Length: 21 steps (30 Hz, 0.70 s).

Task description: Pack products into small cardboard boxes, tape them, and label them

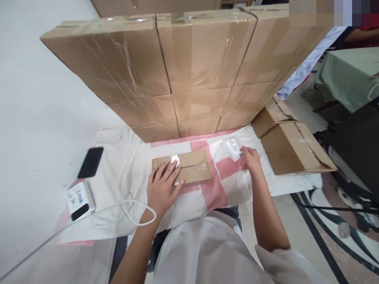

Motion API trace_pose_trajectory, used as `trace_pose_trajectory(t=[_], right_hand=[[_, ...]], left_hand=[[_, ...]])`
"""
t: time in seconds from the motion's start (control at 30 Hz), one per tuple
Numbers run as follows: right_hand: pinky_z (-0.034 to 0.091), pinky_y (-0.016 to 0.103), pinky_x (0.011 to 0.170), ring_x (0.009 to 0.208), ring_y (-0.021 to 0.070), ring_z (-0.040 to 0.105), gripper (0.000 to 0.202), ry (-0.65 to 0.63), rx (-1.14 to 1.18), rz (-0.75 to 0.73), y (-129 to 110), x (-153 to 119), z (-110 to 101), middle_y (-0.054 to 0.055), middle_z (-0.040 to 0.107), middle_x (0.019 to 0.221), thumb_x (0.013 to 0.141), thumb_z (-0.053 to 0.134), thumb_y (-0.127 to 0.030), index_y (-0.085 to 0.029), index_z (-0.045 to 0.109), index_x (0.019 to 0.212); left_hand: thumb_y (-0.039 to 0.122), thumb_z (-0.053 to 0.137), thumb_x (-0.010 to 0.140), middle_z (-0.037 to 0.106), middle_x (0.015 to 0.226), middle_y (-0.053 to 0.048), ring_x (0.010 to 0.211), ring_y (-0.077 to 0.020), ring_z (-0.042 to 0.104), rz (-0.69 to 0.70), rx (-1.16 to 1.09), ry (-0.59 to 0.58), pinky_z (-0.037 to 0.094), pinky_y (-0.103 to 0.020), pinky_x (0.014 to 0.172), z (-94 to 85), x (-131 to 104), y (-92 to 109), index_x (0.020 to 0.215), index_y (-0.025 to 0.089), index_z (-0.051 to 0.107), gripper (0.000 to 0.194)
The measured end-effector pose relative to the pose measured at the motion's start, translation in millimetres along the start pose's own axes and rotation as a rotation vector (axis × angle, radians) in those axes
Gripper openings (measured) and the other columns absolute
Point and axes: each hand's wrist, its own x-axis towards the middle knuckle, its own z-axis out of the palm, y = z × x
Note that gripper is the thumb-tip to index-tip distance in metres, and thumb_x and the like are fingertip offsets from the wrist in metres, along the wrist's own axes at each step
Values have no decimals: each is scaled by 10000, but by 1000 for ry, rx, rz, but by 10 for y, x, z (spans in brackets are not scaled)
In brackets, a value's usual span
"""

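Note:
My left hand point(164, 184) lies with fingers spread on a small closed cardboard box point(194, 173), pressing its left part. Shiny clear tape shows near the fingertips and on the box's right side. To the right, my right hand point(251, 157) has its fingers drawn together at the edge of a small white packet point(232, 148) with a glossy clear surface. A tiny greyish piece shows at these fingertips, too small to name. Both the box and the packet lie on a white and pink cloth point(213, 191).
Taped cardboard boxes point(204, 51) stand stacked behind the cloth. Open cardboard boxes point(296, 146) sit at the right. A black phone point(90, 162) and a white device point(79, 200) with a label are at the left, and a white cable point(118, 203) crosses my left forearm.

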Motion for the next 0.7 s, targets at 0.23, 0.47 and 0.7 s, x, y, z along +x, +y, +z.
trace_pose_trajectory(t=[0.23,0.47,0.7], right_hand=[[402,273,546,559,161,507,485,-141,0,166,-25,189,-59,48,603,630,934,463,-535,-147,703,767],[365,277,495,468,124,436,402,-242,-57,244,-191,241,-9,26,558,572,898,589,-482,-148,661,686],[351,284,498,466,117,427,333,-265,-164,208,-313,172,-22,30,579,549,852,688,-395,-166,613,623]], left_hand=[[399,654,940,647,1461,-6,1334,-334,584,16,30,52,308,-491,1176,24,-4,18,1473,371,589,538],[400,611,970,647,1462,-5,1332,-332,579,40,74,46,308,-482,1162,20,-7,6,1502,362,561,536],[380,601,977,624,1487,5,1341,-329,570,46,68,44,301,-476,1147,34,-32,0,1528,371,527,556]])
